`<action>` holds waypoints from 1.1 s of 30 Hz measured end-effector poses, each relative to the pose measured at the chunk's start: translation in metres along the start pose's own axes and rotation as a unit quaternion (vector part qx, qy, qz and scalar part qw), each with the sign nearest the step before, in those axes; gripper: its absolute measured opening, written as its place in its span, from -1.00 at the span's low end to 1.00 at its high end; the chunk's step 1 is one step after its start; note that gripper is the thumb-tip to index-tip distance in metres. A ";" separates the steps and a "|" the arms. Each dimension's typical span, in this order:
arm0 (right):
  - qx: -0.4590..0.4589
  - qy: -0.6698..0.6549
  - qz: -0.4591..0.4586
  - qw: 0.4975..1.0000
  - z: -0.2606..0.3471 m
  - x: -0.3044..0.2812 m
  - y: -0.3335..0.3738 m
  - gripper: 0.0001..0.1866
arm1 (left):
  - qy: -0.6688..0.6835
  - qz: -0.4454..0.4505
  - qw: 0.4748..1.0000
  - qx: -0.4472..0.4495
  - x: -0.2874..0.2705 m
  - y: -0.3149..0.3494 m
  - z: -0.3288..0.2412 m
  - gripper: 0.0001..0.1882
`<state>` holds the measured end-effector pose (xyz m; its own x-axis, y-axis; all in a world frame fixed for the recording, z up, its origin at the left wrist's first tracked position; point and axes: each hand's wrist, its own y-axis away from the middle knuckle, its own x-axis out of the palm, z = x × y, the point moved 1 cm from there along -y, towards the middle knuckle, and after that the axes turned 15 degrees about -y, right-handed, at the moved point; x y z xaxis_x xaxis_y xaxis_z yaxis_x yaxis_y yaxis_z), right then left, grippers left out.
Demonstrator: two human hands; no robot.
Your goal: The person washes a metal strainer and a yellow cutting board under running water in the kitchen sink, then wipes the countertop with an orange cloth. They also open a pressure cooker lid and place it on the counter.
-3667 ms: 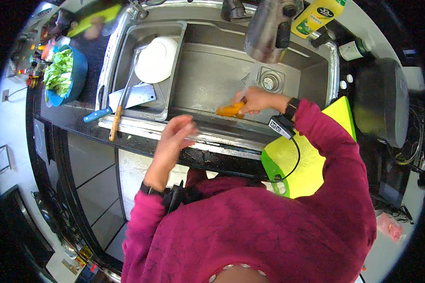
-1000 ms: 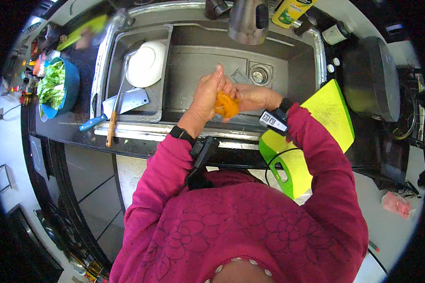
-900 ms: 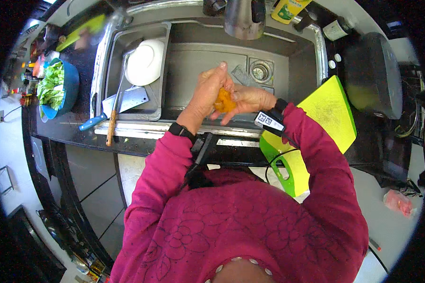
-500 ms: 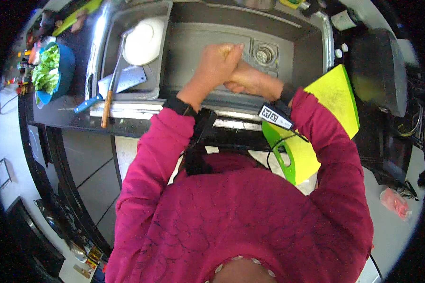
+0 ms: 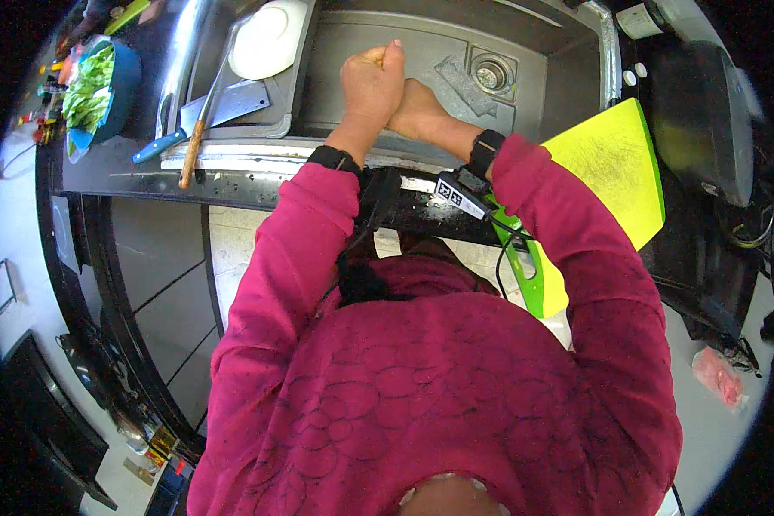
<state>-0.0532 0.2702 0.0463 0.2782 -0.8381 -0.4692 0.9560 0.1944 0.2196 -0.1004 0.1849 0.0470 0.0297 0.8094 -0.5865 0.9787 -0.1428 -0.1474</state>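
Both hands are over the large basin of the sink, pressed against each other. My left hand is closed in a fist with its thumb pointing up and away from me. My right hand is also closed, its knuckles against the left hand's side. Whatever lies inside the fingers, if anything, is hidden. Beyond the right hand, a grey, wet-looking patch shows on the basin floor beside the drain. Dark bands circle both wrists.
In the left basin stand a white plate, a blue-handled cleaver and a wooden-handled tool. A blue bowl of lettuce sits at left. Yellow-green cutting boards lean beside my right arm.
My hands have gone from clasped to two fists side by side, shifting slightly left and farther away. The grey patch beside the drain has appeared.
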 end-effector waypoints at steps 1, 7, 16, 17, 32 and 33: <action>0.003 0.011 0.004 1.000 0.001 0.002 0.001 -0.62 | 0.013 0.001 1.000 -0.021 0.001 0.002 0.003 -0.58; 0.060 0.061 -0.119 0.989 0.017 0.002 0.016 -0.65 | 0.325 -0.024 0.905 -0.273 -0.006 0.019 -0.013 -0.63; 0.002 0.155 -0.207 0.966 0.060 -0.036 0.137 -0.33 | 0.409 0.288 0.858 -0.111 -0.153 0.052 0.010 -0.48; 0.028 0.164 -0.202 0.965 0.059 -0.025 0.155 -0.33 | 0.432 0.329 0.835 -0.093 -0.185 0.053 0.031 -0.50; -0.139 0.257 -0.048 0.955 0.100 0.187 0.059 -0.24 | 0.472 -0.144 0.766 -0.411 -0.436 0.294 0.296 -0.84; -0.169 0.237 -0.042 0.956 0.108 0.203 0.039 -0.24 | 0.472 -0.148 0.763 -0.417 -0.434 0.301 0.299 -0.85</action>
<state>0.0307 0.0527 0.0520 0.1329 -0.5491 -0.8251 0.9302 0.3566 -0.0875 0.1205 -0.3797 0.0189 -0.4697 0.8419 0.2657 0.7477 0.2194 0.6267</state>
